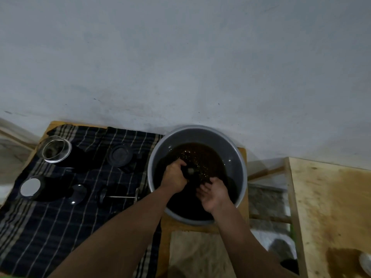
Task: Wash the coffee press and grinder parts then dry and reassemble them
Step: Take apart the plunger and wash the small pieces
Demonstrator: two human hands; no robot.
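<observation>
Nearest, noted two bare forearms reaching up from the lower edge into a grey basin (239,157). Found left hand (174,175) clamped round a dark cylindrical part (190,171), held at the surface of the brown water (202,155); cannot tell whether press or grinder piece. Found right hand (213,194) palm up, fingers loosely curved and apart, gripping nothing visible, just beside the part.

Judged washing as the step in hand, with drying and reassembly not begun. Recommend a firm left grip, scooping water over the part with the cupped right hand, rubbing into any recesses, and changing the murky water before a final rinse.

Further left, recorded a striped dark cloth (50,217) on the wooden desk (174,225), carrying a plunger with rod (118,196), a silvery disc (31,187), a dark round lid (120,155) and, farthest, a glass beaker (56,149). Saw a second, stained desk (331,197) to the right. Logged a bare pale wall (180,57) behind all.

Could read no brand, label or writing anywhere.
</observation>
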